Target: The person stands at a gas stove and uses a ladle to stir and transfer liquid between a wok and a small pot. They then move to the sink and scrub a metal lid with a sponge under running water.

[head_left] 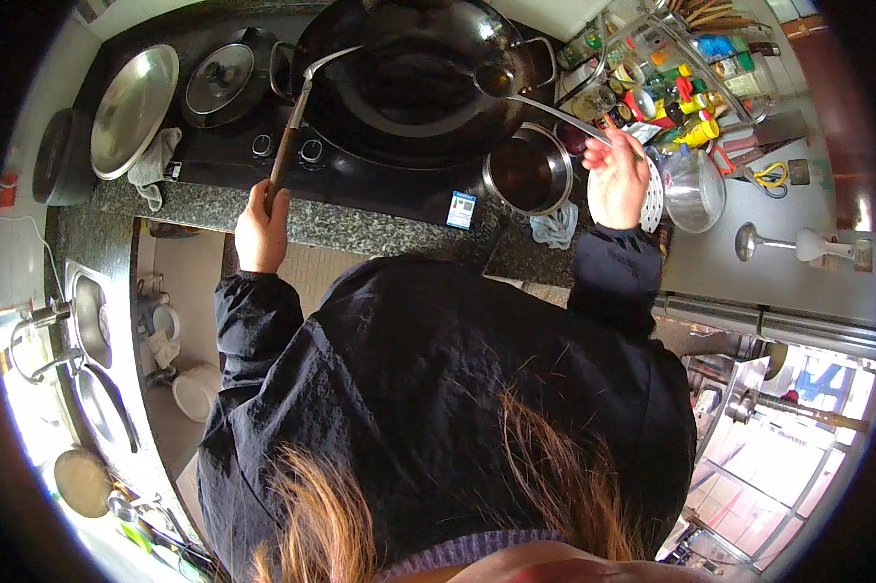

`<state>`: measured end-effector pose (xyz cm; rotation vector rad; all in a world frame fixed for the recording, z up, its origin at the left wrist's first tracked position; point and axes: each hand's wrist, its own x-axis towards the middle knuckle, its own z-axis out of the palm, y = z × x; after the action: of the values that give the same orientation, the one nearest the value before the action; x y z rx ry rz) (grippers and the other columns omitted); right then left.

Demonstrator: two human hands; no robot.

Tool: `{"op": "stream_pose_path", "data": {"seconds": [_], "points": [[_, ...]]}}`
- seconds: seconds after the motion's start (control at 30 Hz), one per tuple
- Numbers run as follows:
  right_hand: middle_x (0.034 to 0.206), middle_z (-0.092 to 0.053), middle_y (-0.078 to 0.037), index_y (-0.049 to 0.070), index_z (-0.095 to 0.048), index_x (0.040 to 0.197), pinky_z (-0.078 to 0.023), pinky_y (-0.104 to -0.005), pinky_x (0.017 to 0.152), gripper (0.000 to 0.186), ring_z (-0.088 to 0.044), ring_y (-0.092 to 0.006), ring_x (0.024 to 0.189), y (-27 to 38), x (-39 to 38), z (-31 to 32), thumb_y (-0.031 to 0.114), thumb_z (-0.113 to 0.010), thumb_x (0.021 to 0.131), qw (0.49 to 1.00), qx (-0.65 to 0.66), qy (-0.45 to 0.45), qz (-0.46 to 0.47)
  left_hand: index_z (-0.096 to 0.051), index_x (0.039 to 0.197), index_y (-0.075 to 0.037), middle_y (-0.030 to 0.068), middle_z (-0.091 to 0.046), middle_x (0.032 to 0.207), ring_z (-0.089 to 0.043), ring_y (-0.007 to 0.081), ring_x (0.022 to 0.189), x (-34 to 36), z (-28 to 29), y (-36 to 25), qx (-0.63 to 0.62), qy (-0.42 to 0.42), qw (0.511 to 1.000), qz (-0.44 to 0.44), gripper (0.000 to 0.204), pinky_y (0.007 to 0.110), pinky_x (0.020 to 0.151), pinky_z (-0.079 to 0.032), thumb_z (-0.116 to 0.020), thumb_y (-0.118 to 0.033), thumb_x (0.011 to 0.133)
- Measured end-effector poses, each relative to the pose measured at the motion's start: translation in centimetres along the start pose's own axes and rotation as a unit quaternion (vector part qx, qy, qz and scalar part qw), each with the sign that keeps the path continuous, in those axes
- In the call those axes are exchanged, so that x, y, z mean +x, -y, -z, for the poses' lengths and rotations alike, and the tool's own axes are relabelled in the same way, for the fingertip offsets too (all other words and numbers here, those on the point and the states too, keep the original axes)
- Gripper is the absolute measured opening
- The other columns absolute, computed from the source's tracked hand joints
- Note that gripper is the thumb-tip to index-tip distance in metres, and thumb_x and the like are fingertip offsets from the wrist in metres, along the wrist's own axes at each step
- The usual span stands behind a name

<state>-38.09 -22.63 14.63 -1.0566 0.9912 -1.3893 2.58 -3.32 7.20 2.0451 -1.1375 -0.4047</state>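
Observation:
My left hand (263,225) grips the wooden handle of a metal spatula (288,131), whose blade reaches over the left rim of a large black wok (399,117). My right hand (618,180) holds the long handle of a metal ladle (554,109); the ladle's bowl is inside the wok, toward its right side. The wok sits on a black cooktop (219,160). Below its right side stand a steel pot (501,170) with dark contents and a crumpled cloth (552,225). A white perforated item (650,204) lies partly hidden behind my right hand.
At the left are a steel oval tray (119,117), a lidded pan (219,83) and a sink (93,321). A rack with bottles (695,126) fills the back right, near a clear container (698,194), scissors (770,178) and another ladle (749,241) on a steel worktop (768,282).

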Motion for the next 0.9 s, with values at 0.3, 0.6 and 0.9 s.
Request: {"op": "stream_pose_path", "data": {"seconds": [0.3,0.6,0.9], "points": [[0.077,-0.062,-0.009,0.000,-0.055,0.100,-0.048,-0.0262,0.059,0.020,-0.056,-0.0130,0.061,0.1,-4.7,7.8,0.019,-0.052,0.094,0.989,-0.127,-0.075,0.033,-0.056,0.111,-0.002,0.0156,-0.064,0.083,-0.064,0.0282,0.075,0.6,-0.3,0.4,-0.003,-0.005,1.000,-0.027,0.035,0.035,0.067,-0.048,-0.055,-0.029,0.090],[0.084,-0.059,-0.006,0.001,-0.056,0.107,-0.047,-0.0244,0.068,0.020,-0.055,-0.0111,0.069,-5.8,-7.0,10.5,0.014,-0.047,0.096,0.953,-0.303,0.012,0.021,-0.056,0.111,-0.002,0.0166,-0.064,0.081,-0.063,0.0276,0.073,0.9,-0.5,0.8,0.008,0.000,1.000,-0.021,0.034,0.035,0.066,-0.048,-0.055,-0.029,0.090],[0.078,-0.062,-0.010,-0.001,-0.055,0.099,-0.048,-0.0270,0.060,0.022,-0.055,-0.0115,0.061,-5.6,-6.7,10.4,0.020,-0.048,0.095,0.963,-0.255,-0.061,0.066,-0.056,0.111,-0.002,0.0166,-0.065,0.086,-0.064,0.0277,0.076,0.8,-0.3,0.1,0.028,0.008,1.000,-0.004,0.033,0.035,0.068,-0.048,-0.056,-0.027,0.090]]}}
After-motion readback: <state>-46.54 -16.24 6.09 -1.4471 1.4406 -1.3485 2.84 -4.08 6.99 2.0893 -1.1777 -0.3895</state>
